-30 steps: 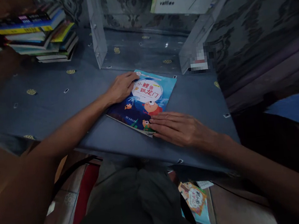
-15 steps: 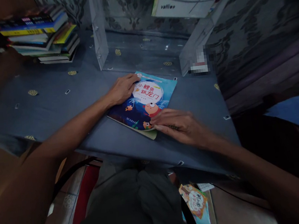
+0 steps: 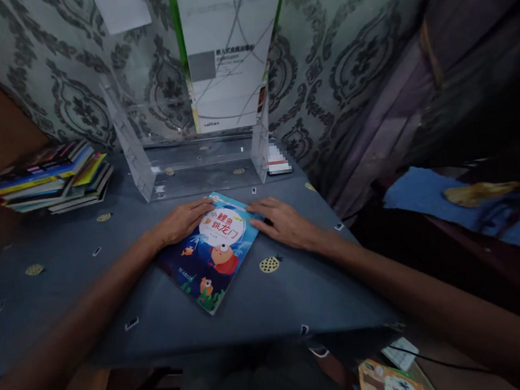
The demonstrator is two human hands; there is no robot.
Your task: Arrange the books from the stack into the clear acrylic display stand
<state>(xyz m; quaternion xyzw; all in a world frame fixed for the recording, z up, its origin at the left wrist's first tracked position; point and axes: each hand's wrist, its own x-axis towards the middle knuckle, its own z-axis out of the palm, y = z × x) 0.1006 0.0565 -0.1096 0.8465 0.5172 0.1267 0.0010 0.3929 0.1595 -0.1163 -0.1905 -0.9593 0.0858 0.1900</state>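
Observation:
A blue children's picture book (image 3: 222,252) lies closed and slanted on the cloth-covered table. Its cover shows a white bubble with red lettering and orange fish. My left hand (image 3: 181,223) rests along the book's upper left edge, fingers stretched out and lying flat, tips on the cover. On the opposite side, my right hand (image 3: 282,220) touches the upper right edge of the book, its thumb apart from the fingers. Neither hand is wrapped round the book.
Several stacked books (image 3: 51,178) stand at the back left. A clear acrylic stand (image 3: 137,162) is behind the picture book, with a white booklet (image 3: 230,60) above its right side. Below the table's front edge lies an orange-covered book (image 3: 389,384). Blue cloth (image 3: 415,202) lies to the right.
My right hand has left the book's lower right corner, which was lifted, and moved to its upper right edge. That corner now lies down. The view has tilted up and turned right.

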